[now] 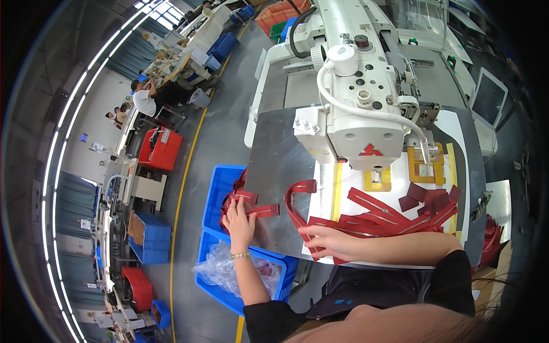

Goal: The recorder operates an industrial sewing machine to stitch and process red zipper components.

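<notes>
Dark red zippers (377, 214) lie in a loose pile on the white work plate in front of a sewing machine. My right hand (329, 242) has its fingers closed on the lower end of a red zipper (294, 207), which curves up and over to the left of the pile. At the left edge of the metal table, my left hand (238, 224) grips red zippers (264, 211) above a blue bin (213, 197). Their ends stick out past its thumb and fingers onto the metal. More red zippers lie in that bin, partly under my left hand.
The white sewing machine head (366, 114) overhangs the plate, with yellow clamp frames (426, 164) beneath it. Dark red fabric squares (437, 200) lie by the pile. A second blue bin (205, 274) holds clear plastic. Farther left, people sit at benches across an aisle.
</notes>
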Demonstrator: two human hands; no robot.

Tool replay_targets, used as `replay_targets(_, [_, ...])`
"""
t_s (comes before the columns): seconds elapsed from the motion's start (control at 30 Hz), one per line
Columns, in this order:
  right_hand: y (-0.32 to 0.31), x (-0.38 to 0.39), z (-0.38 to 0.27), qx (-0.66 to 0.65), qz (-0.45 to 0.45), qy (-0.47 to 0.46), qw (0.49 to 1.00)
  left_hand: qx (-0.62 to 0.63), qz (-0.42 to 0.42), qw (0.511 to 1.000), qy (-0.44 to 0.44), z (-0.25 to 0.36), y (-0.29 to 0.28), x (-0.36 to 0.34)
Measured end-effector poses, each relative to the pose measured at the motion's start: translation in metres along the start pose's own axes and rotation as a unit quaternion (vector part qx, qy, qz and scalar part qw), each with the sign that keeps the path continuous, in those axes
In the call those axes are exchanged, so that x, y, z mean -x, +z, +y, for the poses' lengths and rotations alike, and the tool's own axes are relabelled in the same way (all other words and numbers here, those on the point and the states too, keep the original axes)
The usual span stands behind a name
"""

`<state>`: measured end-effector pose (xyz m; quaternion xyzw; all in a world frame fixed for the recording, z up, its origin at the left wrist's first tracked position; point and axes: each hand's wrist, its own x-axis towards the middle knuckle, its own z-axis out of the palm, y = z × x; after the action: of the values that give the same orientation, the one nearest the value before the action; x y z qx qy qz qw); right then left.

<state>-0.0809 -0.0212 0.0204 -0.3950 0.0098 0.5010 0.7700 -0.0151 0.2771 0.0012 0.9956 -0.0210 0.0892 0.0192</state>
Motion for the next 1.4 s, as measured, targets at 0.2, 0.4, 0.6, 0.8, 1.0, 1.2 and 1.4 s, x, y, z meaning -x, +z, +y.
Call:
replay_targets(0.2, [-0.016, 0.058, 0.009, 0.082, 0.006, -0.001, 0.997, -0.009, 0.11, 0.993, -0.032, 0.038, -0.009, 0.001])
replay_targets(0.4, [-0.031, 0.12, 0.02, 0.246, 0.013, -0.118, 0.962, 0.12, -0.039, 0.985, 0.119, 0.097, -0.014, 0.009])
replay_targets(0.6, [-0.034, 0.166, 0.031, 0.328, 0.184, -0.215, 0.901, -0.202, 0.131, 0.97, -0.041, 0.073, -0.023, -0.011])
replay_targets(0.8, [-0.041, 0.177, 0.048, 0.394, 0.341, -0.251, 0.816, 0.018, 0.135, 0.983, 0.125, 0.141, -0.035, -0.011])
replay_targets(1.0, [-0.056, 0.175, 0.063, 0.662, 0.375, -0.402, 0.509, 0.134, 0.124, 0.926, 0.329, 0.212, -0.028, -0.01])
replay_targets(1.2, [-0.089, 0.183, 0.014, 0.683, 0.515, -0.307, 0.418, 0.258, 0.069, 0.841, 0.47, 0.271, -0.026, -0.013])
replay_targets(1.4, [-0.132, 0.171, 0.001, 0.712, 0.515, -0.24, 0.413, 0.297, 0.053, 0.795, 0.527, 0.29, -0.017, -0.019])
